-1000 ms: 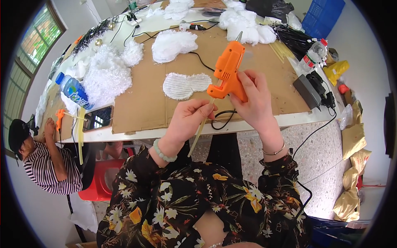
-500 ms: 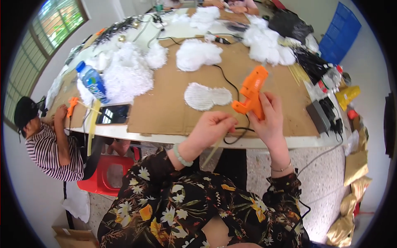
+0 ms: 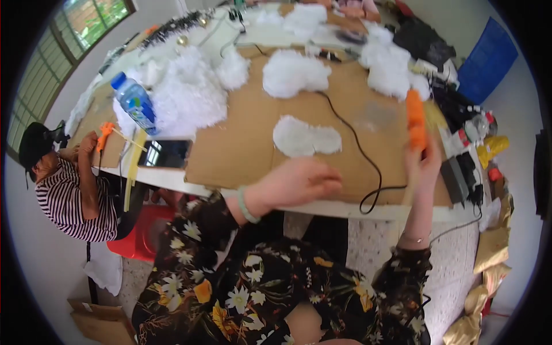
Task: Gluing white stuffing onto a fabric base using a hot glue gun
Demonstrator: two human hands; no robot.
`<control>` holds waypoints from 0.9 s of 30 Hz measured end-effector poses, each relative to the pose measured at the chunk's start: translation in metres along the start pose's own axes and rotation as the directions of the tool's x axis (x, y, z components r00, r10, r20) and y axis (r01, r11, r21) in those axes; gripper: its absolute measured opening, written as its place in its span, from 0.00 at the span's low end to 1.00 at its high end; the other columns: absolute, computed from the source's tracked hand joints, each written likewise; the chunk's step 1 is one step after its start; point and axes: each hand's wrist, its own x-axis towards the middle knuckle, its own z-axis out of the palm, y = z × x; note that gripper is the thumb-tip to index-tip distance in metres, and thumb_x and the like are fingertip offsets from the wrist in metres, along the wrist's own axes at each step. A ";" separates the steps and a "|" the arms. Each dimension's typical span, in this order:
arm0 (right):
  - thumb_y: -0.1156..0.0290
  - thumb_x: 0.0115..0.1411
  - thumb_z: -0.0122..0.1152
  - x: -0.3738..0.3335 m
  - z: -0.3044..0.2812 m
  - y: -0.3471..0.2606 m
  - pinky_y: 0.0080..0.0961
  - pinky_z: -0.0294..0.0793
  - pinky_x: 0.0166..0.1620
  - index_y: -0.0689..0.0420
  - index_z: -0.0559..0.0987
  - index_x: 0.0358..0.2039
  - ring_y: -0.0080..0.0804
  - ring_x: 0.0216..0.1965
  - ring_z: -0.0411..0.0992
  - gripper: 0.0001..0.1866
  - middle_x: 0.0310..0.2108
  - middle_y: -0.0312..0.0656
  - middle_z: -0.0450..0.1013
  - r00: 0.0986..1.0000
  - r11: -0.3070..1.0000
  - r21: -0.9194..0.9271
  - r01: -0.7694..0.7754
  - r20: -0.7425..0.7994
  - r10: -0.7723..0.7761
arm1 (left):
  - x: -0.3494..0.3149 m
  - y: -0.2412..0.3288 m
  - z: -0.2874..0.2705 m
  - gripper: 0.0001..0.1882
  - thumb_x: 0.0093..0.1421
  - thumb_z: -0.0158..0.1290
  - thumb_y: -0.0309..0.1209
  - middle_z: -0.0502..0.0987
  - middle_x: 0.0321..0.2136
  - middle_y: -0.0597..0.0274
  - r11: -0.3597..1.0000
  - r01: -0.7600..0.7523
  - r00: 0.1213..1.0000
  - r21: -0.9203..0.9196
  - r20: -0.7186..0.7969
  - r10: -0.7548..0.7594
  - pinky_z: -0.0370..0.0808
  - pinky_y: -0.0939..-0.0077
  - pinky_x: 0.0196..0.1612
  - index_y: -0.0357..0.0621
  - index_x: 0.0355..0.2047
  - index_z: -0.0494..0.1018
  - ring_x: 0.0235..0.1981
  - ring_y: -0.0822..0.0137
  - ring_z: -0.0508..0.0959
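The right hand (image 3: 422, 167) has its fingers clamped on an orange glue gun (image 3: 415, 119); the left hand (image 3: 299, 181), fingers loosely together, holds nothing visible near the white fluffy cutout (image 3: 305, 137), apparently unglued.

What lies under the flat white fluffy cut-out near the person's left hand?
The flat white fluffy cut-out lies on a brown cardboard sheet that covers the white table. The black cord runs beside it, not beneath. Anything directly beneath the cut-out is covered.
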 end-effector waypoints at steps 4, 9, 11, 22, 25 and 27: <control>0.66 0.56 0.53 0.015 -0.011 -0.011 0.21 0.67 0.30 0.63 0.72 0.46 0.22 0.26 0.66 0.19 0.39 0.45 0.74 0.970 0.894 0.388 -0.225 0.180 0.166 | -0.012 -0.015 -0.029 0.11 0.54 0.56 0.34 0.76 0.27 0.55 0.950 -0.061 0.998 0.308 0.010 0.061 0.72 0.61 0.35 0.41 0.34 0.76 0.33 0.54 0.75; 0.62 0.58 0.51 0.013 0.001 0.009 0.25 0.69 0.28 0.62 0.65 0.52 0.29 0.26 0.68 0.24 0.44 0.61 0.71 0.894 0.554 0.732 -0.396 0.446 0.050 | -0.002 -0.022 -0.035 0.11 0.51 0.58 0.32 0.76 0.29 0.56 0.920 -0.120 0.992 0.373 0.025 0.120 0.72 0.64 0.37 0.41 0.34 0.75 0.36 0.56 0.75; 0.60 0.59 0.50 0.009 0.005 0.012 0.23 0.68 0.25 0.63 0.65 0.50 0.28 0.24 0.68 0.24 0.43 0.61 0.71 0.876 0.577 0.696 -0.427 0.476 0.073 | 0.003 -0.025 -0.033 0.11 0.51 0.58 0.32 0.77 0.32 0.58 0.836 -0.247 0.968 0.489 0.085 0.236 0.71 0.64 0.40 0.41 0.32 0.73 0.39 0.57 0.75; 0.64 0.58 0.47 0.004 0.014 -0.021 0.17 0.67 0.23 0.66 0.70 0.45 0.23 0.23 0.67 0.20 0.42 0.51 0.72 0.660 0.801 0.266 -0.537 0.723 0.203 | 0.001 -0.042 -0.026 0.15 0.49 0.58 0.38 0.73 0.40 0.53 0.713 -0.354 0.934 0.605 0.192 0.301 0.66 0.65 0.47 0.40 0.31 0.71 0.44 0.58 0.72; 0.66 0.58 0.46 0.001 0.013 -0.024 0.18 0.70 0.26 0.66 0.71 0.45 0.24 0.29 0.69 0.19 0.41 0.48 0.72 0.650 0.852 0.199 -0.484 0.734 0.198 | 0.001 -0.041 -0.027 0.17 0.48 0.59 0.39 0.73 0.40 0.53 0.710 -0.342 0.938 0.616 0.174 0.301 0.65 0.64 0.48 0.41 0.33 0.72 0.44 0.59 0.71; 0.66 0.58 0.46 0.002 0.013 -0.025 0.19 0.71 0.28 0.65 0.71 0.45 0.24 0.32 0.69 0.19 0.41 0.46 0.72 0.625 0.856 0.166 -0.489 0.751 0.212 | 0.000 -0.042 -0.029 0.18 0.47 0.59 0.40 0.73 0.41 0.53 0.717 -0.325 0.945 0.617 0.172 0.280 0.65 0.63 0.49 0.42 0.33 0.72 0.44 0.59 0.71</control>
